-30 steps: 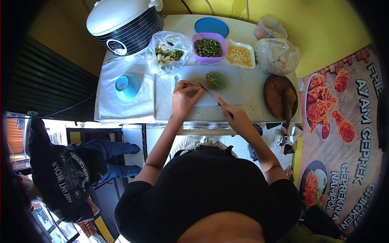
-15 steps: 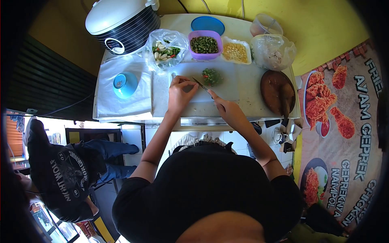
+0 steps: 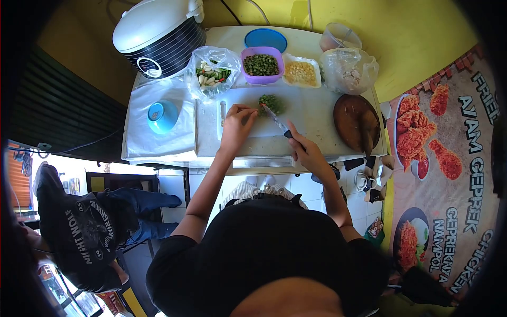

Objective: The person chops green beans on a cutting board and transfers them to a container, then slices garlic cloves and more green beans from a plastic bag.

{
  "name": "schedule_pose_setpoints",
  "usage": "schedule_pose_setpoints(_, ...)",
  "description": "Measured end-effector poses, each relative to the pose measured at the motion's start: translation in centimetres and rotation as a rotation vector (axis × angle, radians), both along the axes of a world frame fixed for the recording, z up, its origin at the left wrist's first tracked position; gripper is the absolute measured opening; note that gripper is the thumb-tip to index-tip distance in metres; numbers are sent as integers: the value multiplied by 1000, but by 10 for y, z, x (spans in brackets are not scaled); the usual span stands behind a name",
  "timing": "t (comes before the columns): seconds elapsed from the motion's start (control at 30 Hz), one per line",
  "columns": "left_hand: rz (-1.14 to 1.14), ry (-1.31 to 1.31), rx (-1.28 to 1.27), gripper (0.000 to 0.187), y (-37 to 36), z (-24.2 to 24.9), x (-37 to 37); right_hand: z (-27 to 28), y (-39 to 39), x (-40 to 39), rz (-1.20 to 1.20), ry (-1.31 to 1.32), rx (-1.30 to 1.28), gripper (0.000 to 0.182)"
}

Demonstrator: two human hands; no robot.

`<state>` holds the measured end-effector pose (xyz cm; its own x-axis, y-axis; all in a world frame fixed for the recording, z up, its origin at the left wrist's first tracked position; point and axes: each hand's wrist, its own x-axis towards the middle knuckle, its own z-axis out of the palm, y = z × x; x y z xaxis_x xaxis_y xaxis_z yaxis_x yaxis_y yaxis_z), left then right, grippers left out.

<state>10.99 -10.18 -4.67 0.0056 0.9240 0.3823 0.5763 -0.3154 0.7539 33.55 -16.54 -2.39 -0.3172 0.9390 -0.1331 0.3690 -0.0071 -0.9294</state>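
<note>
My right hand (image 3: 306, 153) grips a knife (image 3: 275, 122) by its dark handle, the blade angled up and left with its tip at a pile of chopped green pieces (image 3: 271, 104). A bit of red shows at that tip. Just left of the pile, my left hand (image 3: 237, 129) rests over the white cutting board (image 3: 245, 96) with its fingers bent together; whatever lies between the fingertips is too small to make out.
Behind the board stand a plastic bag (image 3: 212, 71) with garlic and chilies, a purple tub (image 3: 261, 79) of cut green pieces, a white tray (image 3: 318, 74) of yellowish bits and another bag (image 3: 348, 68). A stone mortar (image 3: 346, 124) sits right, a blue bowl (image 3: 162, 117) left.
The knife has moved from my left fingertips to the chopped pile, its blade now tilted over it. My right hand has shifted slightly right and down. The view has shifted a little.
</note>
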Motion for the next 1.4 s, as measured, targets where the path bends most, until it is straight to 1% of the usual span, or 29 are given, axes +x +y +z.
schedule_pose_setpoints(0.07, -28, -30, -45, 19, 0, 6, 4, -5, 1, 2, -102, 137, 33, 49)
schedule_pose_setpoints(0.1, -53, -61, -94, 23, -1, 8, 5, -6, 2, 4, -104, 139, 32, 49)
schedule_pose_setpoints(0.17, -52, -73, -98, 24, 1, 5, 4, -7, 4, 10, -175, 200, -44, 48)
schedule_pose_setpoints(0.27, -65, -104, -86, 27, 11, 0, -2, -16, 5, 15, -244, 205, -71, 48)
schedule_pose_setpoints(0.33, -79, -121, -77, 28, 19, 2, -6, -18, 6, 14, -250, 213, -98, 48)
schedule_pose_setpoints(0.4, -101, -145, -226, 42, 28, 6, -8, -17, 7, 12, -256, 221, -129, 48)
schedule_pose_setpoints(0.43, -103, -144, -228, 42, 30, 9, -6, -13, 8, 10, -252, 206, -141, 48)
schedule_pose_setpoints(0.5, -127, 97, -139, 62, 34, 15, -2, -9, 9, 7, -251, 194, -154, 47)
schedule_pose_setpoints(0.53, -129, 98, -136, 62, 37, 15, 0, -8, 10, 5, -243, 184, -160, 47)
schedule_pose_setpoints(0.6, -193, 141, -153, 76, 42, 16, 7, -5, 14, 4, -234, 173, -163, 47)
schedule_pose_setpoints(0.73, -253, 162, -162, 73, 51, 18, 15, -4, 19, 1, -191, 163, -198, 46)
schedule_pose_setpoints(0.83, -293, 226, -130, 67, 57, 19, 17, -2, 21, -1, -159, 156, -198, 46)
schedule_pose_setpoints(0.9, -335, 185, -198, 64, 59, 21, 17, -2, 22, -2, -145, 154, -197, 46)
schedule_pose_setpoints(1.03, -372, 166, -185, 60, 62, 15, 15, -1, 22, -2, -121, 135, -190, 46)
schedule_pose_setpoints(1.1, -422, 75, -217, 52, 62, 15, 15, 1, 23, -2, -114, 131, -188, 46)
schedule_pose_setpoints(1.13, -423, 75, -217, 52, 61, 16, 14, 2, 23, -3, -103, 139, -187, 46)
schedule_pose_setpoints(1.2, -455, 71, -233, 44, 60, 18, 13, 1, 24, -2, -92, 147, -186, 46)
schedule_pose_setpoints(1.23, -455, 71, -232, 44, 58, 19, 12, 0, 25, -1, -74, 145, -182, 47)
schedule_pose_setpoints(1.3, -481, 38, -203, 38, 56, 21, 11, 1, 26, -1, -56, 144, -177, 47)
schedule_pose_setpoints(1.4, -466, -10, -212, 33, 53, 19, 10, 5, 27, -2, -36, 127, -168, 47)
